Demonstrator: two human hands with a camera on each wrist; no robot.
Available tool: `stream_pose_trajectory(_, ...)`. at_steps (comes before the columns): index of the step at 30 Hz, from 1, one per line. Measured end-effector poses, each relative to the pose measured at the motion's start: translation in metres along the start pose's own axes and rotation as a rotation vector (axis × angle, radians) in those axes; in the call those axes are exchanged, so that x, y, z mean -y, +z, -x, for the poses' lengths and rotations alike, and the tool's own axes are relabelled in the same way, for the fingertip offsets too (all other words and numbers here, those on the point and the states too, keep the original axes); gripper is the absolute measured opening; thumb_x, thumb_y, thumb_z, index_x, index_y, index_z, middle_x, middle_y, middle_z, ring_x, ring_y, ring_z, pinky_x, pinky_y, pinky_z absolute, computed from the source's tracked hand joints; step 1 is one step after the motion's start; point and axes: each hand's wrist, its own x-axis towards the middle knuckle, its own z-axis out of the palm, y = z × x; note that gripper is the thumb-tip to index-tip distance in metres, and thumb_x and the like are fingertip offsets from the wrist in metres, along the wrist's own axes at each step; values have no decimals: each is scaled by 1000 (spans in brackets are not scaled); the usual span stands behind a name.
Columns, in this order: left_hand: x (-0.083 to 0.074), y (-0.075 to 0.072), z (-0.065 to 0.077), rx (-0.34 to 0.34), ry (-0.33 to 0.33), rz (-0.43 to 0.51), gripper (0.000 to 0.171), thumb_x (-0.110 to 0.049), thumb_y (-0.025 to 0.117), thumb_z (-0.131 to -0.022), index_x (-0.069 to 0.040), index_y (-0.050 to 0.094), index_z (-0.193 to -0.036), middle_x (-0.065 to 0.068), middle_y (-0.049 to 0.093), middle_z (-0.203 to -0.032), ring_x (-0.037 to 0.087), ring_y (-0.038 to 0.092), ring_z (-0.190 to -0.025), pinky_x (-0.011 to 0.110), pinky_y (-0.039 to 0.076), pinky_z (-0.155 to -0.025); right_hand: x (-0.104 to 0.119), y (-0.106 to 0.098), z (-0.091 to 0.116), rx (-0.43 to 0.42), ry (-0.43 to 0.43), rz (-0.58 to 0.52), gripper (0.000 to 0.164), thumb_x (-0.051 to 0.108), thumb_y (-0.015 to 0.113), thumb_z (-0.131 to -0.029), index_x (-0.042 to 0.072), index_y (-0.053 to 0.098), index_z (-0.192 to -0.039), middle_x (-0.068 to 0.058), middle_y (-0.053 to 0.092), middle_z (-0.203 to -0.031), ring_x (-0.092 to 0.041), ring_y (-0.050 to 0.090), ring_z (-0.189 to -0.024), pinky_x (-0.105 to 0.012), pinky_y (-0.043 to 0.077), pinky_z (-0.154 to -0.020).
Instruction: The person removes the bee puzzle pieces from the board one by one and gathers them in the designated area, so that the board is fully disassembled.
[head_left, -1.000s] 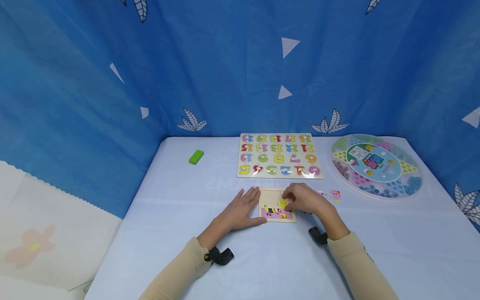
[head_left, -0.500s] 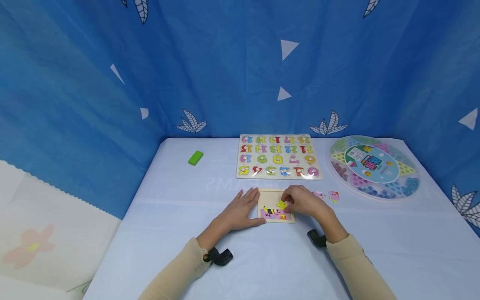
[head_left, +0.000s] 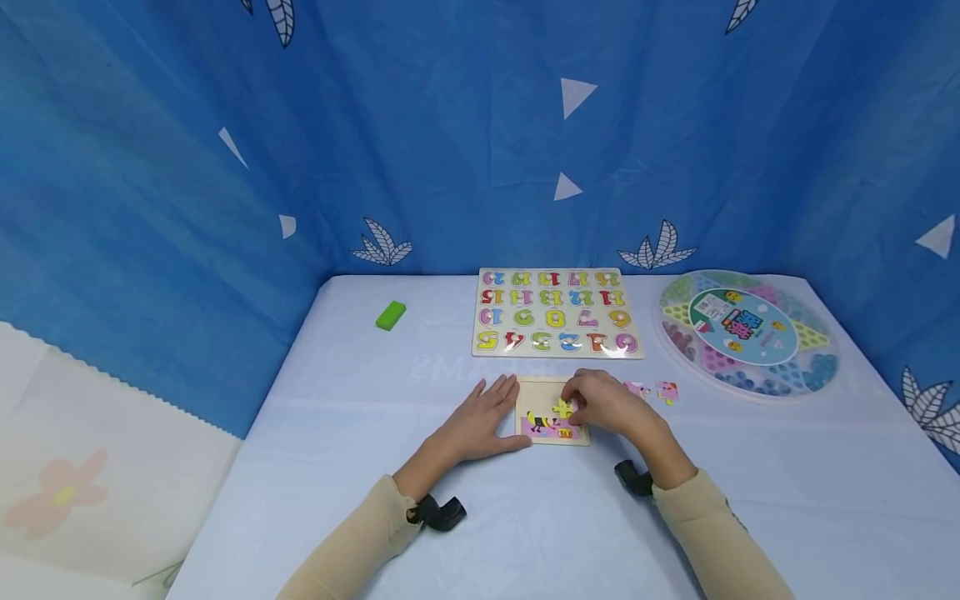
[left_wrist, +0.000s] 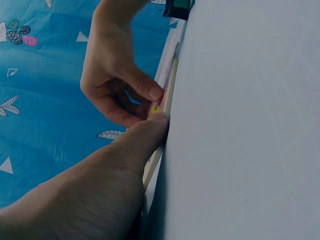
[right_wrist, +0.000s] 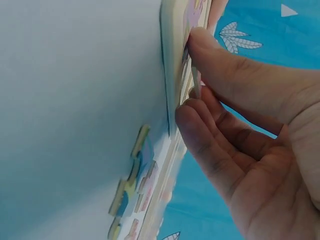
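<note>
A small wooden puzzle tray [head_left: 536, 390] lies on the white table, with a bee picture filling its lower part. My left hand [head_left: 480, 425] lies along the tray's left side, fingers straight and thumb at the lower left corner. Over the tray's right half, my right hand [head_left: 603, 404] pinches a yellow and pink jigsaw piece [head_left: 562, 408] between thumb and fingers. The right wrist view shows the piece tilted between thumb [right_wrist: 215, 55] and fingers, close to the tray; its far edge is hidden.
Loose jigsaw pieces [head_left: 667, 392] lie right of the tray, partly behind my right hand. A number puzzle board [head_left: 555, 325] is behind it. A round box of beads [head_left: 750, 333] stands at the back right, a green block [head_left: 391, 315] at the back left.
The yellow and pink piece has shifted and turned slightly in my right hand's fingers over the tray. My left hand stays in place; the head view has moved slightly.
</note>
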Motion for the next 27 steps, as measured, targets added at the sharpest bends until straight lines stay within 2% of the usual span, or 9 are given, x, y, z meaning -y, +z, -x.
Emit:
stream_pose_trajectory(9,0,3,-1,7,4,2,94,-69,46,-90,-9,16,-156,3,11,-165,18,9,-153,42,8,-126,0,-1,4,21,16,26,29,15,83,-76,9,74,-103,1,59,-84,-13,51,-77,-25,49,-70)
stream_pose_trajectory(27,4,5,-4,-7,2,-8,95,-70,47,-89,-8,17,-156,3,13,-165,18,10,-153,43,9,-126,-3,-7,6,14,2,22,27,18,83,-77,8,75,-101,1,59,-85,-14,51,-77,-25,49,-69)
